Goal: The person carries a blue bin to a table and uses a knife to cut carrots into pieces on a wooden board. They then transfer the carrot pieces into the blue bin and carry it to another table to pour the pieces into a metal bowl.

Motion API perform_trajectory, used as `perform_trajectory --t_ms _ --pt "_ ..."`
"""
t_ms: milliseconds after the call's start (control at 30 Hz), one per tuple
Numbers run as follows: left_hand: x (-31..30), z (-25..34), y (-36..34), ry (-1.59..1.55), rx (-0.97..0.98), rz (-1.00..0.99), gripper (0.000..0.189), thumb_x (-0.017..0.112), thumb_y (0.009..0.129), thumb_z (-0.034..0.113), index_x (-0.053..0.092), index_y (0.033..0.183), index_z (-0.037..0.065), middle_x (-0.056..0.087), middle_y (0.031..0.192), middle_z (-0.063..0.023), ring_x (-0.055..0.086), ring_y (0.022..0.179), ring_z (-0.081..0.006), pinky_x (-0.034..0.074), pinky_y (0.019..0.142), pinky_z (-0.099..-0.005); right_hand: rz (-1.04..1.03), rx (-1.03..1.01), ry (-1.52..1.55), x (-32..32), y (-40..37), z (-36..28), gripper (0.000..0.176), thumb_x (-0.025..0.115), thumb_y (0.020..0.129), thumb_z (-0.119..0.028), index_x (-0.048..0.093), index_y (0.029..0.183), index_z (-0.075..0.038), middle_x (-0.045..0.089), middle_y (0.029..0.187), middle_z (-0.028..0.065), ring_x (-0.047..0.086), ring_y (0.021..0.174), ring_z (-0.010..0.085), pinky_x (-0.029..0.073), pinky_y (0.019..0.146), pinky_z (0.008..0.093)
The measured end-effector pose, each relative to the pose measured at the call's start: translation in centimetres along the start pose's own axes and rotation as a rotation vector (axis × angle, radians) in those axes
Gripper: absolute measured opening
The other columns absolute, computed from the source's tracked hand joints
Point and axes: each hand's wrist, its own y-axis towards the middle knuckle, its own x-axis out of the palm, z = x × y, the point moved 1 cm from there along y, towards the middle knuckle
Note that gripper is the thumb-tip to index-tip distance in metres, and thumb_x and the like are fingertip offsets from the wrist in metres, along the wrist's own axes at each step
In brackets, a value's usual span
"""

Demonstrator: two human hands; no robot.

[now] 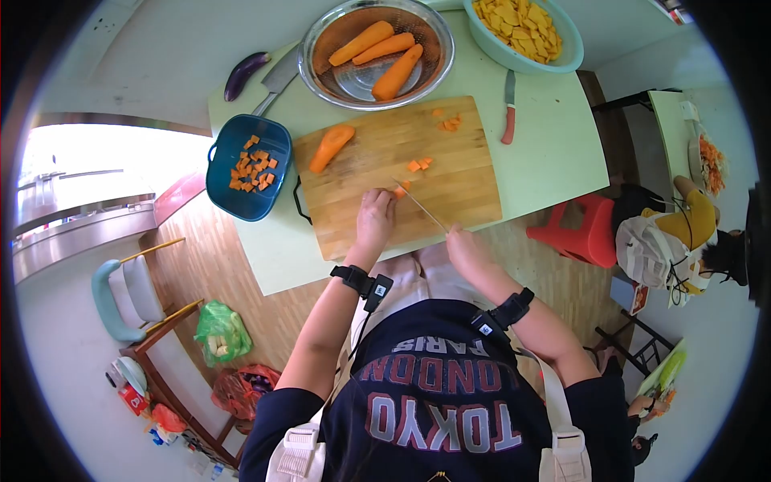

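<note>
My right hand (464,247) is closed round the handle of a knife (426,212), its blade reaching up and left across the wooden cutting board (345,205). At the blade's tip, the fingers of my left hand (376,218) press on a small carrot piece (401,189). Just above it lie a few cut carrot cubes (419,165), with more carrot bits (450,124) near the board's top. A peeled carrot chunk (332,148) rests at the board's upper left. Left of the board, a dark blue basin (287,153) holds several carrot cubes (254,167).
A steel colander (309,80) with three peeled carrots stands behind the board. To its left lie a cleaver (279,74) and an eggplant (244,76). A red-handled knife (509,108) lies below a light-blue bowl (580,58) of yellow slices. Another person (695,215) sits at right by a red stool (590,231).
</note>
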Motion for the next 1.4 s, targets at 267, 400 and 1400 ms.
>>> perform_trajectory --t_ms 267,400,1400 --pt "-0.1 0.1 -0.2 -0.012 -0.088 -0.015 0.003 0.06 0.078 0.003 0.06 0.081 0.002 0.058 0.085 -0.015 0.054 0.081 -0.035 0.046 0.07 -0.0397 0.064 -0.064 -0.021 0.8 1.9 -1.2 0.015 0.045 0.085 -0.009 0.049 0.088 0.005 0.062 0.072 0.0248 0.064 0.07 0.0385 0.051 0.059 0.0465" --pt "-0.5 -0.5 -0.1 -0.125 -0.215 -0.105 0.005 0.061 0.076 0.003 0.06 0.081 0.001 0.058 0.086 -0.0158 0.055 0.084 -0.0348 0.046 0.071 -0.04 0.168 -0.214 0.124 0.8 3.6 1.0 0.02 0.042 0.09 -0.017 0.048 0.088 0.002 0.061 0.068 0.0236 0.062 0.068 0.0387 0.049 0.055 0.0474" --pt "-1.6 -1.0 -1.5 -0.025 -0.082 -0.02 0.007 0.061 0.079 0.005 0.061 0.085 0.001 0.058 0.084 -0.0139 0.059 0.076 -0.0258 0.049 0.062 -0.034 0.142 -0.171 0.207 -1.1 1.5 -1.2 0.025 0.042 0.093 -0.023 0.046 0.087 0.001 0.059 0.065 0.0217 0.06 0.065 0.0397 0.048 0.056 0.0481"
